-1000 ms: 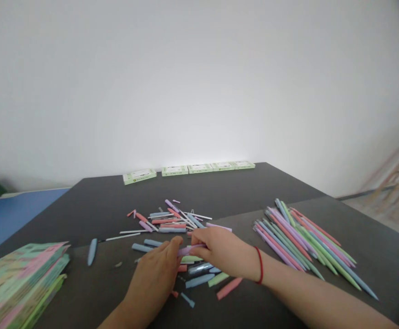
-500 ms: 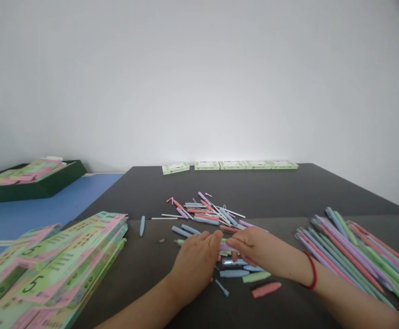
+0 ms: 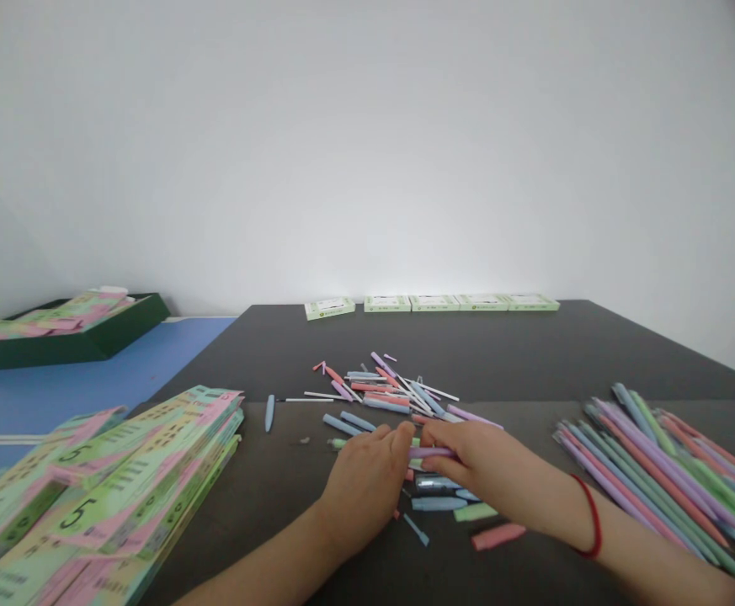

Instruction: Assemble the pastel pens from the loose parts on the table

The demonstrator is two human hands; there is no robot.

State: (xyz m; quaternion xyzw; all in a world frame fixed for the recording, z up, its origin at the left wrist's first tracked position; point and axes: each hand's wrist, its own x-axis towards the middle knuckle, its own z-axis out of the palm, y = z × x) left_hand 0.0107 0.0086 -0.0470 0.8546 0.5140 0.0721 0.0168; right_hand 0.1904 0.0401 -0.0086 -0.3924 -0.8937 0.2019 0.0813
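A purple pen barrel (image 3: 431, 452) lies level between my hands, over a heap of loose pen parts. The fingers and thumb of my right hand (image 3: 490, 459) are closed on its right side. My left hand (image 3: 367, 475) is closed at the barrel's left end, where its fingers hide the tip. Below them are blue barrels (image 3: 438, 504), a green piece (image 3: 476, 512), a red piece (image 3: 498, 536) and a small blue part (image 3: 416, 529). Just beyond my hands lies a pile of barrels and thin white refills (image 3: 332, 400).
Stacked pen boxes (image 3: 108, 505) stand at the left. Long coloured pens (image 3: 657, 471) lie bunched at the right. Flat green-white boxes (image 3: 387, 304) line the table's far edge by the wall. A dark green tray (image 3: 108, 332) sits on a blue surface (image 3: 196, 345).
My right hand has shifted slightly right, and more of the purple barrel shows between my hands. The whole view has moved a little.
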